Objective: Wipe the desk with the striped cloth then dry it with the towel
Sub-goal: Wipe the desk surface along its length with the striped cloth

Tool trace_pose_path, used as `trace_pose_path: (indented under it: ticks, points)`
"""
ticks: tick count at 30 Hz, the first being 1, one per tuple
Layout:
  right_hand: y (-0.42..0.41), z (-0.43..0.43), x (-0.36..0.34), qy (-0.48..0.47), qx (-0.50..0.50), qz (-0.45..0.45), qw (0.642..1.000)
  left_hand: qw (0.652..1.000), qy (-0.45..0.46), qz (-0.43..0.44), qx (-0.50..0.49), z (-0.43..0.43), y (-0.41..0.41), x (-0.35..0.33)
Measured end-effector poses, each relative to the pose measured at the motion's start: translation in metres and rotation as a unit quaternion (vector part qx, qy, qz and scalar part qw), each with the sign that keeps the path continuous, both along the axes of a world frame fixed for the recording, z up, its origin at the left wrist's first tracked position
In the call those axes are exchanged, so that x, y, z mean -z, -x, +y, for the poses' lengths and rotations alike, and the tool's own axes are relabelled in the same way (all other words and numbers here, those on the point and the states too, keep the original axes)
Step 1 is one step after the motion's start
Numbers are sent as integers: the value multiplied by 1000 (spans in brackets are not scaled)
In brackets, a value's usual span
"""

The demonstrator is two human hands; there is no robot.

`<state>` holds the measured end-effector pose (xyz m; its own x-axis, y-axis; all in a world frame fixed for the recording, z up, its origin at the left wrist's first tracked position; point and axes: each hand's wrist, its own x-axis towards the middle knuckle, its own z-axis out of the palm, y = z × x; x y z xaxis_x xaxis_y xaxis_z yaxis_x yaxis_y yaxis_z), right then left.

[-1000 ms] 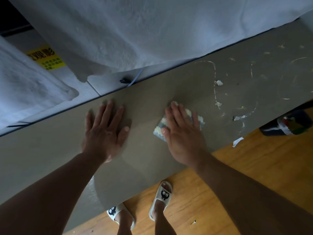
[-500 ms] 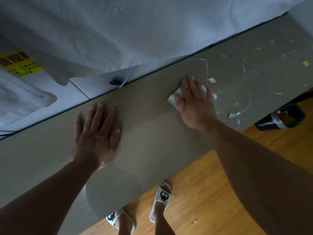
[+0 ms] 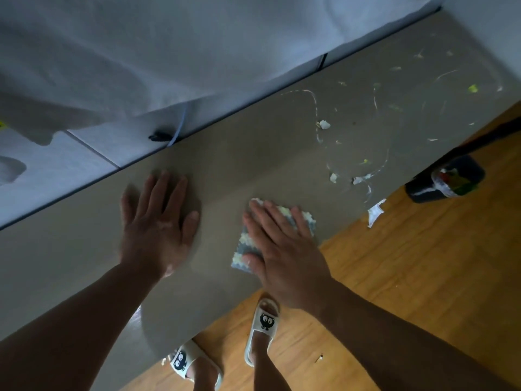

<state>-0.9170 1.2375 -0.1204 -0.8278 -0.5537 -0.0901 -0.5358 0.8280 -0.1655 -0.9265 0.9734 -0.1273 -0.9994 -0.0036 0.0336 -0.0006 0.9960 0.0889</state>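
Head view: a flat, matte grey-brown desk (image 3: 253,170) runs diagonally from 8 o'clock to 2 o'clock, its surface smooth and unpatterned at the near end. The right hand (image 3: 284,249), at about 5 o'clock of centre, lies palm-down with fingers extended and spread, pressing flat on the striped cloth (image 3: 245,246); it closes nothing in a grasp, only bearing down on the fabric. The cloth is a small, roughly square pad of knobbly, woven texture in grey-blue and pale cream bands, sitting at the desk's near edge, partly covered by the hand, its corners showing at the fingertips and beside the thumb. The left hand (image 3: 158,224), at 7 o'clock, rests open and flat on bare desk, fingers splayed, holding nothing, well apart from the cloth. Toward 2 o'clock the desk carries curved whitish smear lines, torn white scraps (image 3: 324,124) and small yellow-green flecks (image 3: 473,88). A large white towel (image 3: 169,52), soft and nappy, drapes across the 11 to 12 o'clock area behind the desk's far edge. Below, a glossy orange-brown wood floor (image 3: 408,277) with white slippers (image 3: 263,325) bearing black cartoon faces.
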Motion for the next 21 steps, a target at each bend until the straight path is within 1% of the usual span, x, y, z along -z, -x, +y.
trace_pose_path:
  ticks: [2,5,8,10,12,13,15,17,19,21]
  points:
    - [20,35,4,-16,26,0,1000,1000,-1,-11,13,15,10,0]
    - [57,89,8,-49,85,11,995,999,5,-46,-8,33,26,1]
    - [83,121,8,-56,141,10,988,998,13,-58,-17,41,40,2]
    - [87,118,7,-51,184,1,982,998,15,-59,-17,46,48,2]
    - [78,97,8,-54,230,16,972,998,11,-62,-17,51,55,2]
    - [69,80,7,-55,233,31,970,998,10,-59,-16,53,59,2]
    - [45,38,8,-37,183,41,982,999,7,-45,-10,58,67,0]
    - [30,-2,7,-3,119,16,993,999,-3,-41,-7,60,73,0]
    - [35,-23,5,21,84,11,996,999,-10,-39,-5,60,78,0]
    - [54,-25,7,28,50,28,998,999,-7,-35,-1,59,80,1]
